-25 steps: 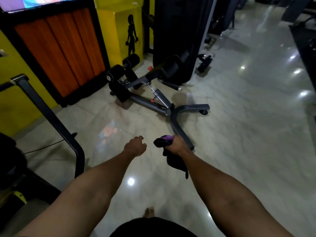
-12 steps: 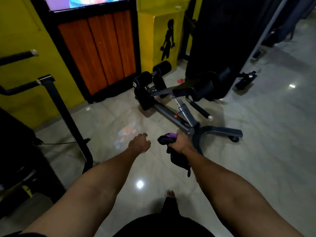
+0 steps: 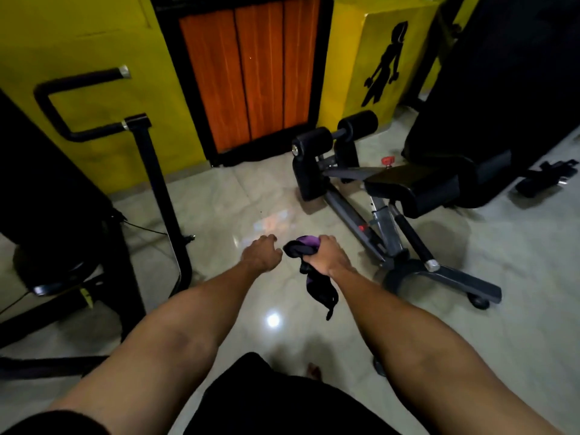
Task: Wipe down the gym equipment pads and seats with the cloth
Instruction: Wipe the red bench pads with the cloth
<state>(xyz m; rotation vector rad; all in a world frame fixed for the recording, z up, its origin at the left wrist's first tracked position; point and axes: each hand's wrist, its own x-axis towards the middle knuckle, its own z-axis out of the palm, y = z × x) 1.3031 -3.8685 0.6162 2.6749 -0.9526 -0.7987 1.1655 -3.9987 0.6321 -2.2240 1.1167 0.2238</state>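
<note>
Progress: judged to be the approach stage; the cloth touches no pad, and nothing in view shows whether any surface has been wiped.
Landmark: padded machine, a low grey frame on the floor carrying a black seat pad, with two black roller pads at its far end.
Remaining work: judged to include the seat pad and both roller pads of the padded machine, as well as the large dark pad that rises behind it. The cloth has not yet made contact with any of them.
Cloth location: dark with a purple patch, bunched, and held in the air to the near left of the padded machine, apart from its frame. A loose tail hangs below the grip.
Right hand: fingers curled round the bunched cloth, back of the hand upward, held just short of the near end of the padded machine.
Left hand: empty, with fingers loosely curled, just beside the cloth on the side away from the padded machine. No contact with the cloth is visible.
Arm pose: both forearms reach forward and down, and converge at a point in front of the padded machine.
Other items: black tube stand, well to the left of the padded machine; orange panel, behind it and to the left.
</note>
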